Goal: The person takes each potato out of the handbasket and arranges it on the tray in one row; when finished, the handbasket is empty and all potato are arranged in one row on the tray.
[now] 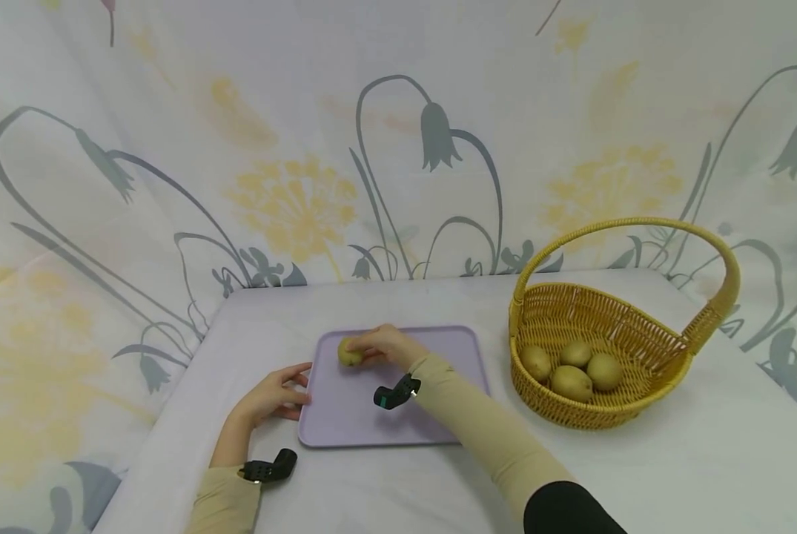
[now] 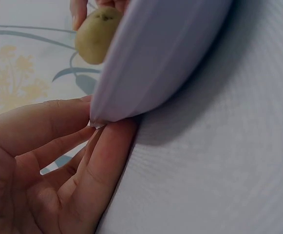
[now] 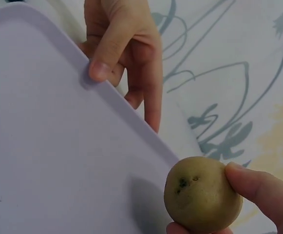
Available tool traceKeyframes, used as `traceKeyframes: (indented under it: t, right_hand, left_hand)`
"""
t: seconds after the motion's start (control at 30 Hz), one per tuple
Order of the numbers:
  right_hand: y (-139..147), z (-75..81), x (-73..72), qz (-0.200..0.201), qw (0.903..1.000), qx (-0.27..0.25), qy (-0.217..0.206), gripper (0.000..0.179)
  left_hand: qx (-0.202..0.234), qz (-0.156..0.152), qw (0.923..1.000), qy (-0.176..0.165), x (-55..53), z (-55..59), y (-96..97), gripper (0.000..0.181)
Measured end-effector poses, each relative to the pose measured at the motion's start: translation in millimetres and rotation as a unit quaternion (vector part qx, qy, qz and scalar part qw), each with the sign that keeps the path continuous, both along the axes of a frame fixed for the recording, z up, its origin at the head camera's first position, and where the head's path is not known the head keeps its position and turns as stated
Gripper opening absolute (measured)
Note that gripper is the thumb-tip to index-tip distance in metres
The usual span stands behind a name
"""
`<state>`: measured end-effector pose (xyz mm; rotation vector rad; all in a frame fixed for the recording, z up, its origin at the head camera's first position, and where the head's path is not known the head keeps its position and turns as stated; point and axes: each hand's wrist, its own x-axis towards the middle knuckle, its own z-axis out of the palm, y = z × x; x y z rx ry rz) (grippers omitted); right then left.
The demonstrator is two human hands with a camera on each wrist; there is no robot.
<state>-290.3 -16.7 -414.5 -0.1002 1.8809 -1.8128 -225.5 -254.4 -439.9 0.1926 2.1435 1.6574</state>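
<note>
A lavender tray [image 1: 385, 415] lies on the white-covered table. My left hand [image 1: 274, 397] pinches its left edge; in the left wrist view the thumb [image 2: 44, 122] is at the rim with fingertips under it. Over the tray's upper left part, my right hand [image 1: 388, 345] holds a small yellowish potato [image 1: 348, 353] between thumb and fingers. Dark eyes mark the potato [image 3: 202, 195] in the right wrist view, where a shadow falls on the tray [image 3: 58, 146] beside it.
To the right of the tray stands a yellow woven basket [image 1: 645, 408] with a tall arched handle. Several more potatoes [image 1: 571, 383] lie in its left part. A flower-patterned cloth [image 1: 398, 185] hangs behind the table.
</note>
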Motion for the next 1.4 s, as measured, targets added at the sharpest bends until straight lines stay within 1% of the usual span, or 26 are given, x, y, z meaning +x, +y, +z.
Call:
traceKeyframes:
  t: [0.13, 0.2, 0.3, 0.53, 0.87, 1.03, 1.13, 1.27, 1.4]
  right_hand:
    - [-9.4, -1.6, 1.8, 0.006, 0.9999, 0.007, 0.007, 0.031]
    - [-15.2, -2.3, 1.8, 0.005, 1.0, 0.005, 0.003, 0.03]
    - [-23.5, -3.1, 1.4, -0.009, 0.9999, 0.009, -0.009, 0.031]
    - [-35.0, -4.5, -0.6, -0.062, 0.9969, 0.032, -0.036, 0.034]
    - [-40.7, -5.1, 1.4, -0.076, 0.9956, 0.038, -0.038, 0.036]
    - [-43.4, -5.3, 2.2, -0.095, 0.9937, 0.049, -0.033, 0.04]
    - [-45.2, -5.8, 3.0, -0.105, 0.9927, 0.053, -0.027, 0.039]
    - [-47.0, -7.6, 4.7, -0.105, 0.9923, 0.065, -0.002, 0.032]
    - [-46.4, -8.4, 6.2, -0.098, 0.9932, 0.062, 0.013, 0.032]
  left_hand:
    - [-0.007, 0.006, 1.0, -0.002, 0.6, -1.7, -1.2, 0.076]
    - [-0.009, 0.006, 0.9999, -0.001, 0.7, -1.6, -1.7, 0.076]
    - [-0.01, 0.009, 0.9999, 0.0, 0.7, -0.8, -1.3, 0.076]
    - [-0.011, 0.005, 0.9999, -0.001, 0.3, 1.2, 2.5, 0.075]
    - [-0.007, 0.005, 1.0, -0.002, 0.2, 0.9, 3.6, 0.074]
    - [-0.008, 0.008, 0.9999, -0.004, 0.5, 1.2, 3.5, 0.074]
    - [-0.008, 0.009, 0.9999, -0.005, 0.5, 1.5, 3.1, 0.074]
    - [-0.009, 0.009, 0.9999, -0.003, 0.6, 1.8, 2.3, 0.074]
    - [-0.01, 0.008, 0.9999, -0.002, 1.0, 0.6, 1.1, 0.074]
